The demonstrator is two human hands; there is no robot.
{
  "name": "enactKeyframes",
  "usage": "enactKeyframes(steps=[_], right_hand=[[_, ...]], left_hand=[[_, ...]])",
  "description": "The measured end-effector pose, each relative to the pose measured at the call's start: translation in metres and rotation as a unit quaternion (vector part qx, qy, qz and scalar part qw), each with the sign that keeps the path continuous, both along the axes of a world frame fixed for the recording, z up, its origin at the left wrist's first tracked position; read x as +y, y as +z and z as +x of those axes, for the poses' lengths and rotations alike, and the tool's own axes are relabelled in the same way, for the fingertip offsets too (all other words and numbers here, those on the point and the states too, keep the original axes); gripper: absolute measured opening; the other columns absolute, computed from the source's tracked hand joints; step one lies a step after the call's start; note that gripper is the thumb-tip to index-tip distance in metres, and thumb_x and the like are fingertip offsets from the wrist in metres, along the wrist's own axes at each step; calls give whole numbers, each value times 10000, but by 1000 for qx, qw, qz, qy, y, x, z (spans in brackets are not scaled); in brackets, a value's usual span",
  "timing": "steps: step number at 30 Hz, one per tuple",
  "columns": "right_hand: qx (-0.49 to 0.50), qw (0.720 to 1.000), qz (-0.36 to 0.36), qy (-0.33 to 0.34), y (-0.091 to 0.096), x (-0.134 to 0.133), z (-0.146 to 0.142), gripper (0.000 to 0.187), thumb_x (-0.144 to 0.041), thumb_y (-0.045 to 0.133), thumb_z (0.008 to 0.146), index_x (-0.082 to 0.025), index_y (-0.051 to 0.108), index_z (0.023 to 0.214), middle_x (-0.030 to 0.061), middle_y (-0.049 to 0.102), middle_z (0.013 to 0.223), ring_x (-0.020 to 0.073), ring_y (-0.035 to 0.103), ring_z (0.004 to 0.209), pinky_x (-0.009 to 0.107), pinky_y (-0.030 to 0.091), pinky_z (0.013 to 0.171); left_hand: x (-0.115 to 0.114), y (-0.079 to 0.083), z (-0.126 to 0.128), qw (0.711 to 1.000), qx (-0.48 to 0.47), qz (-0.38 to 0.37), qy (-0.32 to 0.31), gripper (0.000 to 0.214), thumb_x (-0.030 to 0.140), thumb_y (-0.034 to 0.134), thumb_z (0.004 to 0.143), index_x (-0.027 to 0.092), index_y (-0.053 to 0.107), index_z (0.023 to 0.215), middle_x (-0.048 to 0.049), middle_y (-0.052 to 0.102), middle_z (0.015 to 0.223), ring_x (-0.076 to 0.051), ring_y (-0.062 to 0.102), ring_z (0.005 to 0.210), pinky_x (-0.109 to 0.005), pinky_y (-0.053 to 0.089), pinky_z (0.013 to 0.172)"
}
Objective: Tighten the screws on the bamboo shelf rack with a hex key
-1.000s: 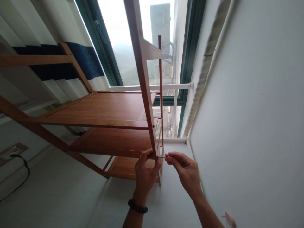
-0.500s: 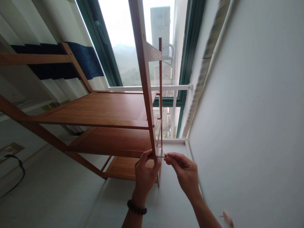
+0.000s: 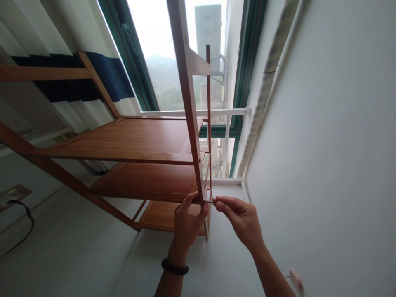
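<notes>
A wooden shelf rack (image 3: 136, 138) with three brown boards stands before a window; the view is turned on its side. My left hand (image 3: 186, 225), with a dark bead bracelet at the wrist, grips the rack's front upright post (image 3: 189, 107) where a shelf board meets it. My right hand (image 3: 240, 219) pinches a thin metal hex key (image 3: 210, 201), whose tip sits against the post at that joint. Both hands are closed.
A green-framed window (image 3: 161, 62) with a white rail shows hills and a building outside. A blue and white curtain (image 3: 102, 78) hangs beside it. A black cable (image 3: 21, 231) lies on the pale surface. A white wall (image 3: 324, 144) fills the right.
Both hands stay at the joint; the view has drifted slightly, and my right hand's fingers have shifted a little on the hex key.
</notes>
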State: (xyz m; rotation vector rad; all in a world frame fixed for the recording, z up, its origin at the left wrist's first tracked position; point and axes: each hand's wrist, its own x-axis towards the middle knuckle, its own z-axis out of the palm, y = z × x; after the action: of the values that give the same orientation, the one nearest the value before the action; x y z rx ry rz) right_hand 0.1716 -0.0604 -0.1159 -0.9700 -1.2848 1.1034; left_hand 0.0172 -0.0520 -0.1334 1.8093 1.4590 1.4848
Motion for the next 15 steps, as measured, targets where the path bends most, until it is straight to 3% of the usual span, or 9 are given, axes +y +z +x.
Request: enactKeyframes(steps=[6, 12, 15], right_hand=[[22, 994, -19, 101, 0, 5, 7, 265, -331, 619, 764, -197, 685, 983, 69, 698, 973, 230, 651, 895, 400, 514, 832], [115, 983, -113, 88, 2, 11, 2, 414, -366, 657, 727, -139, 592, 1067, 85, 722, 771, 239, 682, 778, 401, 560, 709], [145, 979, -126, 74, 1, 10, -2, 389, -372, 675, 708, -148, 569, 1008, 75, 717, 742, 239, 684, 763, 372, 565, 668]], left_hand=[[1, -2, 1, 1000, -5, 9, 0, 228, 246, 604, 736, 193, 568, 955, -32, 677, 918, -154, 639, 791, -286, 502, 755], [-1, 4, -1, 1000, 11, -1, -9, 226, 250, 608, 735, 199, 577, 953, -22, 687, 876, -146, 640, 752, -277, 504, 735], [-1, 5, -2, 1000, 16, -3, -15, 226, 254, 607, 734, 197, 583, 952, -41, 685, 935, -146, 640, 739, -282, 511, 727]])
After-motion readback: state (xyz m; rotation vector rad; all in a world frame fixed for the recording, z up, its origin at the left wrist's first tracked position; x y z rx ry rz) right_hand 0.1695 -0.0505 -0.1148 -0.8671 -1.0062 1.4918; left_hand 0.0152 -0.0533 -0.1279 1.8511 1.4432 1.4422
